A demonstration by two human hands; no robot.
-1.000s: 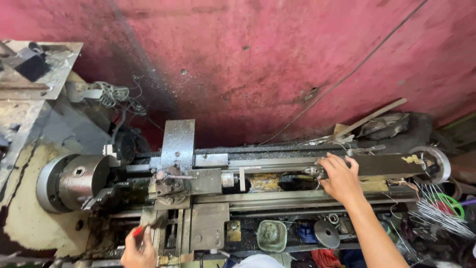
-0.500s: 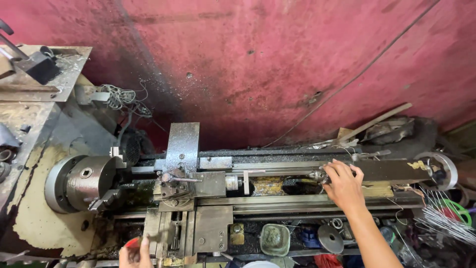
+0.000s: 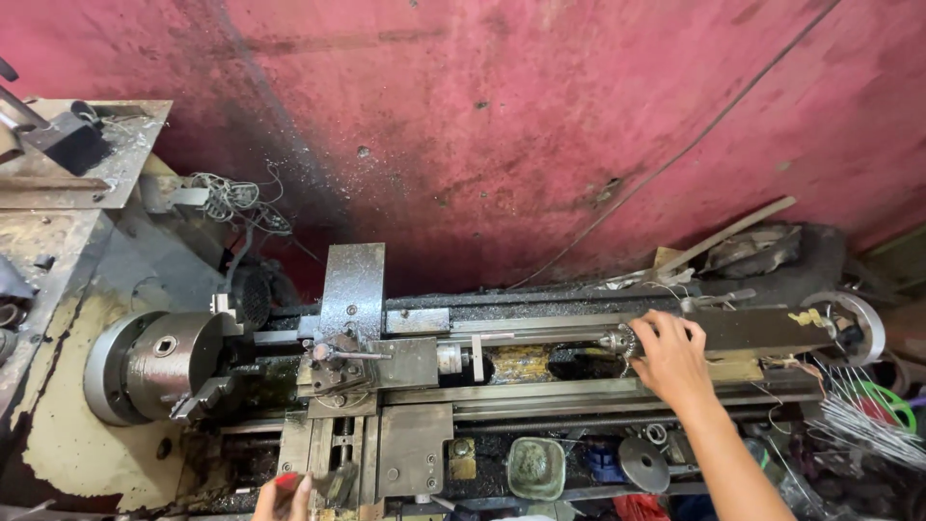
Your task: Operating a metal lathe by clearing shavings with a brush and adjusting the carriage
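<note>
A worn metal lathe [image 3: 540, 391] runs across the lower part of the head view, with its round chuck [image 3: 159, 362] at the left. My right hand [image 3: 670, 357] rests on the dark tailstock [image 3: 752, 330], fingers curled over its left end by a small drill chuck [image 3: 617, 340]. My left hand [image 3: 282, 497] shows only partly at the bottom edge, gripping a red-tipped handle [image 3: 286, 479] at the front of the carriage [image 3: 362, 405]. The tool post [image 3: 333, 355] sits right of the lathe chuck.
A red, stained wall fills the top. A metal shelf [image 3: 68, 159] with scrap stands at the upper left. Metal discs [image 3: 643, 463], a small cup [image 3: 535, 466], wire rods [image 3: 863, 415] and a green ring [image 3: 887, 405] lie around the lathe's right end. Swarf tangles [image 3: 231, 198] lie behind the headstock.
The view has shifted, so the lathe sits lower and more to the right. My right hand stays at the tailstock's left end. My left hand has slipped lower in the frame.
</note>
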